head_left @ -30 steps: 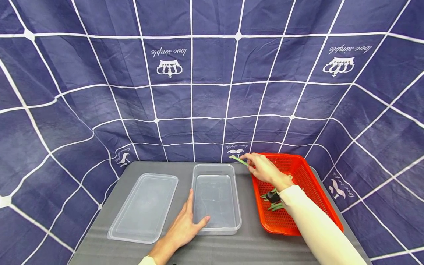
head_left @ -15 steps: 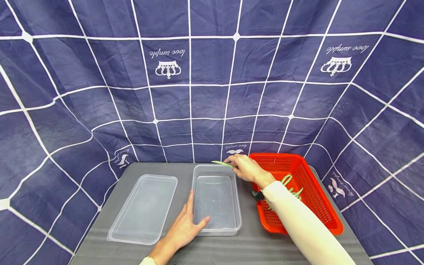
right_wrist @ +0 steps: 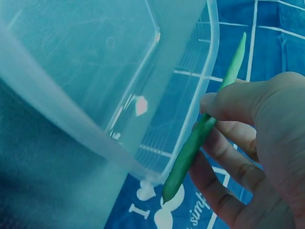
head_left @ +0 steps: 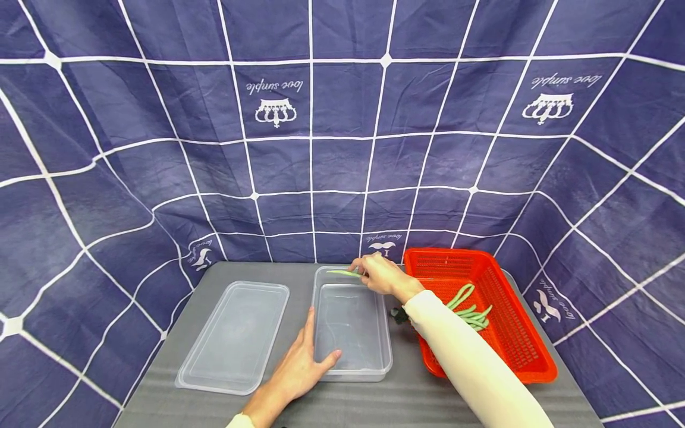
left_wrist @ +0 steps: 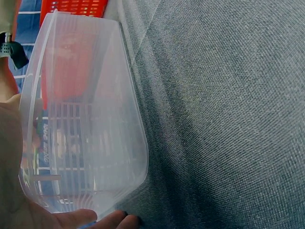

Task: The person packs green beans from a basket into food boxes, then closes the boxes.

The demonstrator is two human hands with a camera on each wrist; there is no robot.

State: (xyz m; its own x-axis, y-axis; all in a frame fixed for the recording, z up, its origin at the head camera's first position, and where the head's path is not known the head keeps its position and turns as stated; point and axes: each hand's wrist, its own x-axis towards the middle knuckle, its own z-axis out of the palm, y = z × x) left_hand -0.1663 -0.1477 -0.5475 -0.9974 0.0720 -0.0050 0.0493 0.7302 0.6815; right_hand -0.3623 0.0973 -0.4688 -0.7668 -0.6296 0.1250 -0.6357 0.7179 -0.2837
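My right hand [head_left: 377,274] pinches a green bean [head_left: 344,273] over the far end of a clear plastic container [head_left: 350,362]. In the right wrist view the green bean [right_wrist: 202,129] lies between thumb and fingers [right_wrist: 228,102], just past the container's rim [right_wrist: 188,119]. My left hand [head_left: 299,368] rests against the container's near left corner, thumb on its front wall. In the left wrist view the container [left_wrist: 86,119] fills the left side with fingertips [left_wrist: 95,219] at its base. More green beans [head_left: 468,309] lie in a red basket [head_left: 530,351] on the right.
A clear lid [head_left: 235,336] lies flat to the left of the container on the grey table [head_left: 374,404]. A dark blue cloth with white grid lines [head_left: 342,131] hangs behind and around the table.
My right hand carried the green bean leftward from above the red basket to over the container's far end. The left hand stayed put.
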